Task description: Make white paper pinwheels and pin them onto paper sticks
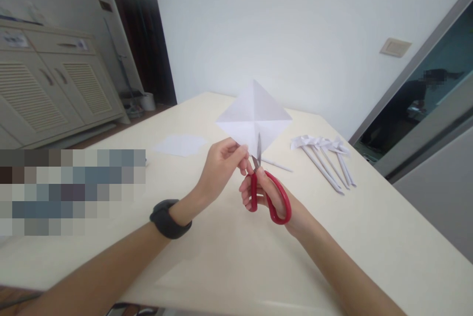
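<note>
The person holds one square paper sheet (254, 116) upright above the cream table (229, 257), one corner pointing down. Two creases cross the sheet, dividing it into four triangles. The left hand (221, 168) pinches the sheet's lower left edge between thumb and fingers, grip closed on the paper. The right hand (264, 197) has its fingers through both loops of one pair of red-handled scissors (269, 195), grip closed on the handles. The blades point upward and meet the sheet at its bottom corner, along the vertical crease. One black wristband (168, 218) sits on the left wrist.

On the table, one flat white sheet (180, 145) lies left of the hands. To the right lies a cluster of folded paper pieces with rolled stems (325, 158), about four; the exact count cannot be told. One single rolled paper stick (277, 164) lies just behind the scissors.
</note>
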